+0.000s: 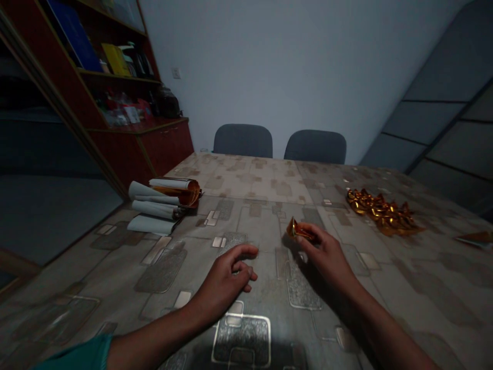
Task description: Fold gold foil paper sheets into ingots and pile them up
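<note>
Between the thumb and fingers of my right hand [319,246] is a small folded piece of gold foil paper [293,228], its pointed end facing left, held a little above the patterned tablecloth [265,226]. My left hand [233,270] is over the middle of the table with its fingers loosely curved and apart, holding nothing. To the right lie several shiny folded gold foil pieces [381,208] in a cluster. On the left rests a stack of curled paper sheets [162,205], pale on the outside and gold on the inner face.
A flat gold-and-pale paper piece [475,239] lies near the right table edge. Beyond the far edge stand two grey chairs [242,140]. A red-brown cabinet [165,146] with shelves of books and bags is at the back left.
</note>
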`<state>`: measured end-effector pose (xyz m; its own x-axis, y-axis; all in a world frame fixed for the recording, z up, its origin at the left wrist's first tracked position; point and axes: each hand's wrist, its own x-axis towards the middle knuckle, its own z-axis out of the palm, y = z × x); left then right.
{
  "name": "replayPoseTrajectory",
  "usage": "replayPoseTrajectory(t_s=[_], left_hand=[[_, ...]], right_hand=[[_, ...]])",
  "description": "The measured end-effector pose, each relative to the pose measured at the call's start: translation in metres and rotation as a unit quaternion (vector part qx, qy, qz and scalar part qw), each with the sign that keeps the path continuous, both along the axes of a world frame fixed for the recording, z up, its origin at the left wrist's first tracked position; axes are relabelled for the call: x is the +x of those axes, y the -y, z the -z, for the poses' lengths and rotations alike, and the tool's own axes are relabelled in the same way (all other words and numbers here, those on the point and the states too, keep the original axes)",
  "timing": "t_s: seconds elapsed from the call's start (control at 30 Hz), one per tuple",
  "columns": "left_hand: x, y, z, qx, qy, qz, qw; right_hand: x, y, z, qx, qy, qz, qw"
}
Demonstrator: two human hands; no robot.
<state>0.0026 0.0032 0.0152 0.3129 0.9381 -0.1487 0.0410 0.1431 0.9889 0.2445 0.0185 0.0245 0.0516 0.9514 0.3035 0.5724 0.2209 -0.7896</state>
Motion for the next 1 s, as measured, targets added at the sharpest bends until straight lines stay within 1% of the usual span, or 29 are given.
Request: replayPoseTrajectory(t_s=[0.03,0.13,0.2,0.27,0.33,0.43,0.53,0.67,0.83,1.0], left_hand=[[0.000,0.000,-0.001,-0.002,-0.002,0.001,1.000],[0.000,0.000,-0.002,-0.004,-0.008,0.004,1.000],[0.000,0.000,-0.001,0.004,-0.010,0.006,1.000],[0.000,0.000,0.001,0.018,-0.019,0.008,1.000],[-0.001,0.000,0.003,0.034,-0.030,0.013,0.999],[-0.002,0.000,0.007,0.045,-0.039,0.020,0.998],[-0.003,-0.002,0.010,0.047,-0.044,0.024,0.998],[-0.003,-0.002,0.012,0.050,-0.053,0.030,0.997],[-0.003,-0.001,0.011,0.051,-0.053,0.032,0.997],[-0.004,-0.001,0.009,0.053,-0.056,0.029,0.997]], right_hand=[[0.008,-0.004,0.001,0.005,0.051,0.023,0.998],[0.043,-0.015,0.005,-0.004,0.122,0.092,0.988],[0.072,-0.019,0.007,-0.021,0.183,0.154,0.971],[0.102,-0.020,0.009,-0.040,0.251,0.217,0.943],[0.128,-0.019,0.010,-0.060,0.318,0.279,0.904],[0.150,-0.017,0.012,-0.076,0.400,0.333,0.850],[0.158,-0.018,0.015,-0.072,0.458,0.355,0.812],[0.163,-0.024,0.017,-0.060,0.501,0.366,0.782],[0.172,-0.029,0.020,-0.049,0.527,0.374,0.762],[0.178,-0.033,0.023,-0.040,0.534,0.373,0.758]])
